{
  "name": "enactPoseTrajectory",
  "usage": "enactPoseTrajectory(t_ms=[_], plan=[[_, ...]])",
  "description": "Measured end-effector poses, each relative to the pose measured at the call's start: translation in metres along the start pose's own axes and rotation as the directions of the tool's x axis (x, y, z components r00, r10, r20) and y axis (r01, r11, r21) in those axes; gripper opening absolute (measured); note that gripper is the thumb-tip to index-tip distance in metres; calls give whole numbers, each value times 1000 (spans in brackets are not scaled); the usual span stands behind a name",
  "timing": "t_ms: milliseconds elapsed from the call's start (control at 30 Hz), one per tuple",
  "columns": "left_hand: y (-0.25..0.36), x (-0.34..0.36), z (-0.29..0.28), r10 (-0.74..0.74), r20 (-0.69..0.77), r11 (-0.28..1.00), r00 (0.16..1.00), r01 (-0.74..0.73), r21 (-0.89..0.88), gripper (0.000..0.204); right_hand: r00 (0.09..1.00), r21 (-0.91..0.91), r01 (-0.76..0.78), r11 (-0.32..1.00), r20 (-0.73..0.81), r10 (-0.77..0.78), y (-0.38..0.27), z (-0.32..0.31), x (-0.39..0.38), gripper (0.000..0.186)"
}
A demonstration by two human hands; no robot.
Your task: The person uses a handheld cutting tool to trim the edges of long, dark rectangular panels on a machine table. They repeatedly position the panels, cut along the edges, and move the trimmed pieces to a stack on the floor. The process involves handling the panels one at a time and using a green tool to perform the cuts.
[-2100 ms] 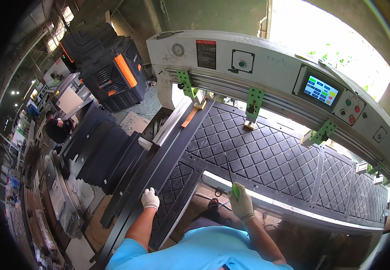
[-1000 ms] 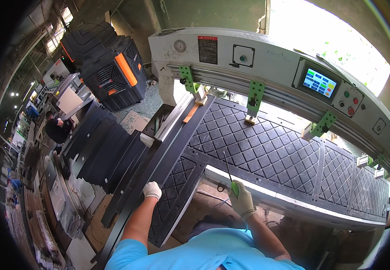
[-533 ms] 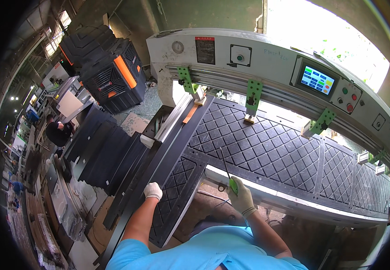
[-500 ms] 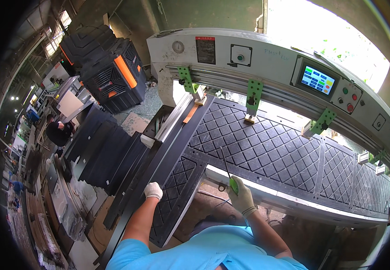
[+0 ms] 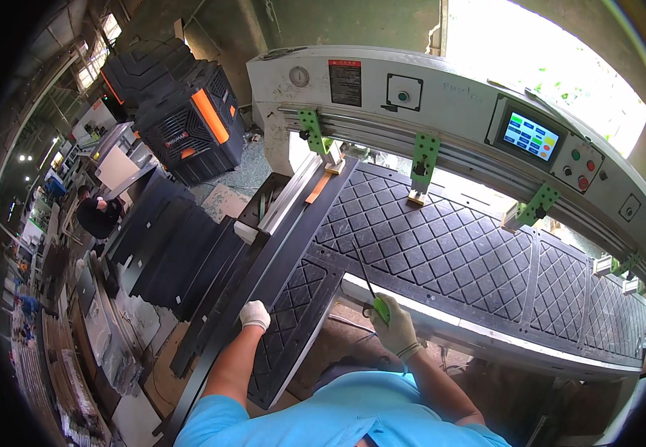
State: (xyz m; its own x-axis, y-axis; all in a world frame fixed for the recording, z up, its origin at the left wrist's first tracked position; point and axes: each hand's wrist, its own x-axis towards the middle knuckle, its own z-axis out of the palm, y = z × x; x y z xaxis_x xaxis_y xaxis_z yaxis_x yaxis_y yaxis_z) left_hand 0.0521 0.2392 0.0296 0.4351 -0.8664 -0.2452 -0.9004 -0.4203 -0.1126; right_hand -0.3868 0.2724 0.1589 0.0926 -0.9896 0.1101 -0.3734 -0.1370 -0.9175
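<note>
My left hand (image 5: 254, 315), in a white glove, is closed at the edge of a long dark board (image 5: 282, 264). The board lies lengthwise along the left of the black grid-grooved table (image 5: 435, 246); the fingertips are partly hidden. My right hand (image 5: 395, 328), gloved too, grips a tool with a green handle (image 5: 382, 309) and a long thin dark shaft (image 5: 366, 276). The shaft points up and away, over the table's near edge. An orange-brown strip (image 5: 318, 188) rests on the far part of the board.
A white machine beam (image 5: 442, 86) with a lit touchscreen (image 5: 530, 137) and green brackets (image 5: 425, 160) spans the table's far side. Stacked dark panels (image 5: 181, 261) lie at left, behind them a black-and-orange machine (image 5: 181, 112). Another person (image 5: 98, 214) is far left.
My right hand has shifted slightly left, and the green-handled tool leans further left. My left hand stays at the board's edge.
</note>
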Motion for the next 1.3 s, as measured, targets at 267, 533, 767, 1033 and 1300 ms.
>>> enactPoseTrajectory(t_ms=[267,533,767,1033,1300], plan=[[-2,-4,-5,-7,29,1000,1000,7,2,24,1000,28,-10,1000,-19,10,4,-4,1,49],[48,63,-51,170,-194,957,966,-209,-203,53,988,-11,-150,989,-31,150,28,-6,-6,50],[176,178,-71,295,-383,869,875,-413,-274,84,941,-29,-337,941,-1,337,41,1,-7,50],[258,289,-76,306,-198,874,931,-357,-329,84,936,-173,-338,925,45,350,9,16,34,47],[219,223,-21,629,-429,646,649,-743,-177,64,950,-256,-238,937,138,279,-7,63,116,49]])
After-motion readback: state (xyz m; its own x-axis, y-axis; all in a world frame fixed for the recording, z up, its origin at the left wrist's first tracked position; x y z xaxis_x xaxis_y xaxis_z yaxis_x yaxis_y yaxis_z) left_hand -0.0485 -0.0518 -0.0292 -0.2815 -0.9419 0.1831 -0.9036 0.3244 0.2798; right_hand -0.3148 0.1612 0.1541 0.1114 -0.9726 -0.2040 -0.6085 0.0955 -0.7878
